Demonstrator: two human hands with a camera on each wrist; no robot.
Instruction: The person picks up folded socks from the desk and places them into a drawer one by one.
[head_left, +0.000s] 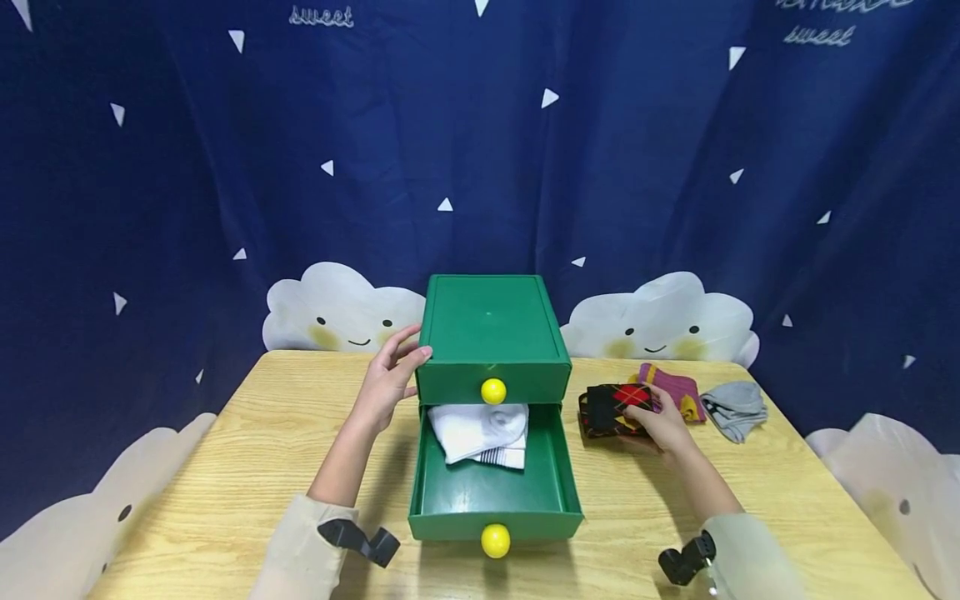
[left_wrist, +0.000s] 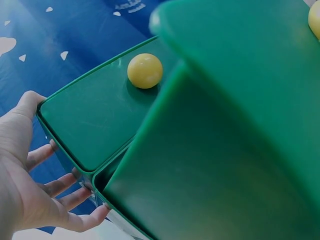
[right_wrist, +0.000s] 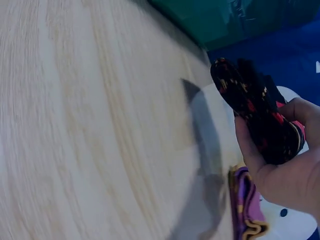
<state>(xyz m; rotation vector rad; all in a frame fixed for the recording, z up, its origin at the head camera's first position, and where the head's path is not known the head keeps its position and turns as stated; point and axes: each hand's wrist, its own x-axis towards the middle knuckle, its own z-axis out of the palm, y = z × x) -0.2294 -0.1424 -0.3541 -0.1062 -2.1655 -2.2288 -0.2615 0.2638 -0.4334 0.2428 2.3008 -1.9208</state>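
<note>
A green drawer box (head_left: pixel 491 321) with yellow knobs stands on the table, its lower drawer (head_left: pixel 495 492) pulled out. White socks (head_left: pixel 480 429) with dark stripes lie folded at the back of that drawer. My left hand (head_left: pixel 386 383) rests against the box's left side, fingers spread and thumb at the top edge; the left wrist view shows the same hand (left_wrist: pixel 45 175) beside the box corner. To the right of the box, my right hand (head_left: pixel 663 421) grips folded black socks with a red and yellow argyle pattern (head_left: pixel 603 410). In the right wrist view these socks (right_wrist: pixel 257 110) are raised above the table.
Folded purple socks with yellow trim (head_left: pixel 682 392) lie just behind my right hand. Farther right are grey socks (head_left: pixel 737 408) near the table's right edge. A blue curtain with white clouds (head_left: pixel 660 321) hangs behind the wooden table (head_left: pixel 285 433).
</note>
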